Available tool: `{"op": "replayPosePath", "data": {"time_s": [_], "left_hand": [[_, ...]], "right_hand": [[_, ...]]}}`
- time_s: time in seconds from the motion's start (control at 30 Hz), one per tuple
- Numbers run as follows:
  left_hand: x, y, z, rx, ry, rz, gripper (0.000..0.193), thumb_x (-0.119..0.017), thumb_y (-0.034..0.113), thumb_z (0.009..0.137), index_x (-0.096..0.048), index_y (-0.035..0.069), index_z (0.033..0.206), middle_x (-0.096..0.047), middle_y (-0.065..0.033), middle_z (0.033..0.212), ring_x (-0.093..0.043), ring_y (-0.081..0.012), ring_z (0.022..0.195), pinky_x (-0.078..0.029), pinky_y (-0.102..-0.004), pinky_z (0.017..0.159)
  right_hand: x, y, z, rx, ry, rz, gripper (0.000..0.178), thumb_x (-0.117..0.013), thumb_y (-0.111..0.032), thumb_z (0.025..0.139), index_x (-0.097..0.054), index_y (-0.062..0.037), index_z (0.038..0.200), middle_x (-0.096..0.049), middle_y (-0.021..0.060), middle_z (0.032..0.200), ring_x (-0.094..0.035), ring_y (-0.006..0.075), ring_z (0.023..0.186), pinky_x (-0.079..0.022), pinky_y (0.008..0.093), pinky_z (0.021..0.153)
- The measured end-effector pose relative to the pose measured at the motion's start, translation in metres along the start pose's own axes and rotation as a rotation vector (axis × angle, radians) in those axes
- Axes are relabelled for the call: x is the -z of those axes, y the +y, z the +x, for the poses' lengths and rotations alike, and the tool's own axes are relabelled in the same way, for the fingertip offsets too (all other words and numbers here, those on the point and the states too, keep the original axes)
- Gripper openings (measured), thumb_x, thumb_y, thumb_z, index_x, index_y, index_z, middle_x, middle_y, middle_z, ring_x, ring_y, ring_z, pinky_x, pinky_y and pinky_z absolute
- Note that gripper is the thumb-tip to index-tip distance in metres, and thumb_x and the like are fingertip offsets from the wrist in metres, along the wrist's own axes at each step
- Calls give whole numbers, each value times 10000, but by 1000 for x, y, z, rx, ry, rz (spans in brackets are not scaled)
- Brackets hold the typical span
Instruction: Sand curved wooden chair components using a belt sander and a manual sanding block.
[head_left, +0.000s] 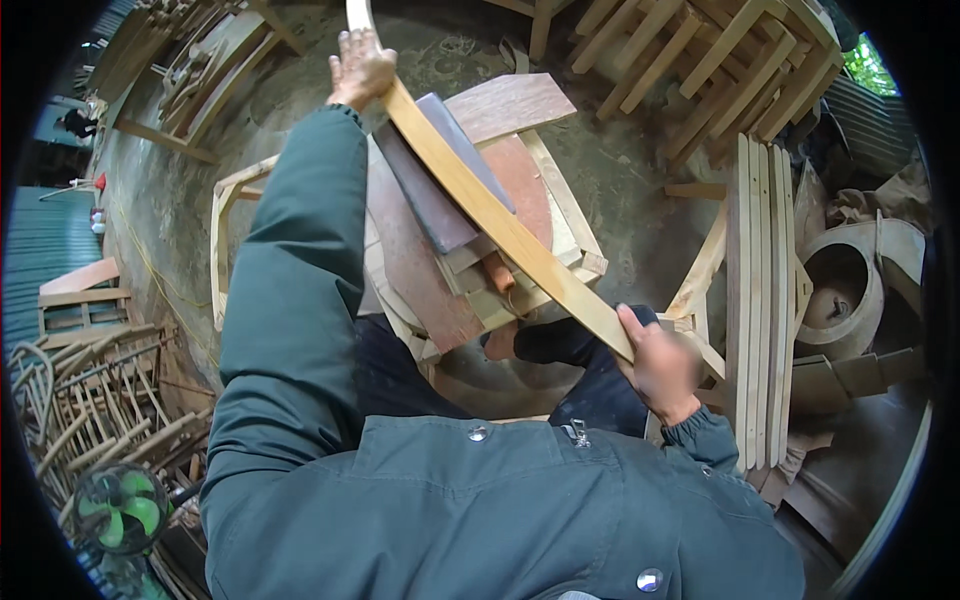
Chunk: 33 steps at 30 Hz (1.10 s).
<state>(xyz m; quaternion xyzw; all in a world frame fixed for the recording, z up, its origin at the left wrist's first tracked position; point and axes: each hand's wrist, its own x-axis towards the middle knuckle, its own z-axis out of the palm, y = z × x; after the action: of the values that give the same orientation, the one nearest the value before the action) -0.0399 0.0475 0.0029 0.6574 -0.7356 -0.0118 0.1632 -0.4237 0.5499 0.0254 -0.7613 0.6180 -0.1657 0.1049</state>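
Note:
A long, curved wooden slat (483, 205) runs diagonally in front of me, from the far left to the near right. My left hand (362, 70) is on its far end, fingers laid over the wood. Around the near end my right hand (665, 365) is closed, thumb along the top; part of this hand is blurred. Beneath the slat, two greyish flat pieces (412, 190) lie on a low wooden work stand (565, 190) with thin boards (510, 105) on top. An orange-brown rounded piece (497, 272) sticks out below the slat, close to my knees.
Several long pale slats (760, 300) stand beside me on the right. Stacked wooden frames (710, 70) fill the far right. A round, drum-like housing (845, 285) sits beyond the slats. At the left are piled chair parts (110, 400) and a green-bladed fan (122, 508).

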Motion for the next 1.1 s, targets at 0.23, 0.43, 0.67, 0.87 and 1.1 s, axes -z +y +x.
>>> {"op": "replayPosePath", "data": {"time_s": [0.23,0.43,0.67,0.87,1.1], "left_hand": [[3,-29,55,137,-16,-28,757,-436,368,976,-269,54,1644,-223,-242,1701,-147,-424,1598,-148,-637,1258],[8,-76,48,116,8,126,715,-429,302,977,-287,15,1616,-242,-292,1672,-207,-450,1572,-213,-674,1220],[32,55,-81,154,-183,20,818,-447,358,953,-201,12,1652,-148,-223,1729,-120,-434,1603,-161,-635,1256],[50,66,-144,112,-187,63,816,-409,357,962,-169,0,1655,-151,-198,1735,-66,-436,1610,-110,-644,1269],[40,156,-311,-53,-119,52,836,-520,305,944,-211,-110,1600,-206,-316,1675,-136,-476,1585,-151,-738,1211]], "right_hand": [[-32,-34,104,-13,47,19,799,-826,-234,801,-523,-279,1539,-551,58,796,-646,250,668,-527,392,590],[-42,-35,99,89,88,117,806,-821,-253,813,-503,-266,1553,-559,62,810,-645,259,663,-529,394,590],[8,5,-46,40,-35,132,874,-844,-175,749,-501,-246,1550,-551,78,815,-633,279,681,-522,396,605],[52,54,-218,-33,-232,177,773,-796,-60,684,-608,-221,1416,-564,115,819,-634,346,725,-502,448,632],[92,82,-380,-403,-400,129,292,-777,-77,648,-653,-107,910,-675,126,867,-665,381,869,-490,463,737]]}}
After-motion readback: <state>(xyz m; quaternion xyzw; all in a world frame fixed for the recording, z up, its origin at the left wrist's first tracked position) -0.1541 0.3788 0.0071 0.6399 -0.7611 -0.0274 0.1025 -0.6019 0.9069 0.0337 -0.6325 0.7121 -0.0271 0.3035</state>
